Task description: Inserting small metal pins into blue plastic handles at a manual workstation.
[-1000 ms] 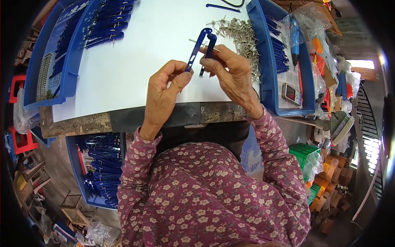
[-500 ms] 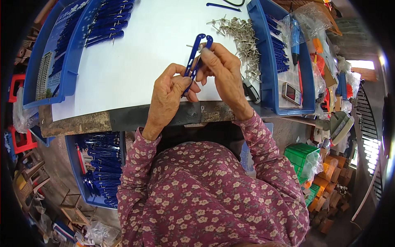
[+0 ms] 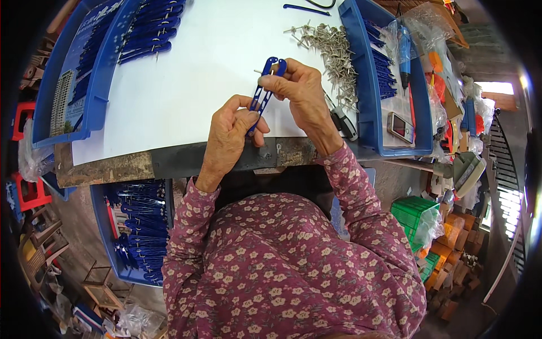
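Observation:
Between my hands, over the near part of the white table sheet, is a pair of slim blue slotted strips [image 3: 256, 100], tilted and meeting at their lower ends. My left hand [image 3: 227, 135] pinches them low down, thumb across the strips. Near the top, my right hand [image 3: 302, 93] grips the right-hand strip between thumb and fingers. A thin metal pin [image 3: 258, 72] sticks out leftward near the strips' upper ends, which lie close together. Right of my right hand lies a heap of similar flat-headed metal pins [image 3: 337, 53].
A blue tray [image 3: 97, 107] at left and another [image 3: 370, 121] at right hold more blue strips; the right one also has a mobile phone [image 3: 400, 127] and a blue pen-shaped tool [image 3: 405, 53]. A black-and-grey handled tool [image 3: 345, 124] lies beside it. Below the table edge stands a third tray [image 3: 105, 237].
My right hand has moved slightly left and down along with the strips' upper ends, and the two strips have come closer together. My left hand stays nearly in place.

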A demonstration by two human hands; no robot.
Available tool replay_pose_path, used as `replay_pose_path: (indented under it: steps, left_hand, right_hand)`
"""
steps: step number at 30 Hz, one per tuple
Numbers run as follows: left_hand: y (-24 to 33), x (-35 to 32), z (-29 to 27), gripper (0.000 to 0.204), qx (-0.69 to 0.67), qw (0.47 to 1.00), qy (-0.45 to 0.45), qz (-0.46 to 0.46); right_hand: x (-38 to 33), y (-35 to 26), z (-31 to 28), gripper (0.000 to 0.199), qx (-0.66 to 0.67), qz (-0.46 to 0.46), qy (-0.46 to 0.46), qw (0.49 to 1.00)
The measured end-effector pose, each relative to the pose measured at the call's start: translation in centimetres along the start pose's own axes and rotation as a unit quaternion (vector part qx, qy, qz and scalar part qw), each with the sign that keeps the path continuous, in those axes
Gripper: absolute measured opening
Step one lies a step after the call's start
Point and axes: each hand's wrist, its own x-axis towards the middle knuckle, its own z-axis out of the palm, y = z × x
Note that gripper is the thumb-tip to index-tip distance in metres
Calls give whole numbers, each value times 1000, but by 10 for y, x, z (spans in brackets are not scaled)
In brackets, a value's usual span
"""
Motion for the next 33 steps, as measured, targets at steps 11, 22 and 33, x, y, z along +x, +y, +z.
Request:
replay_pose_path:
  steps: [11, 22, 33]
  left_hand:
    - [-1, -3, -6, 15, -5, 1000, 7, 10]
    - [2, -8, -14, 14, 14, 999, 27, 18]
    - [2, -14, -15, 14, 18, 998, 46, 28]
  right_hand:
    - [9, -9, 3, 23, 5, 64, -41, 997]
    - [12, -8, 5, 28, -7, 72, -93, 993]
    - [15, 4, 13, 25, -65, 14, -71, 995]
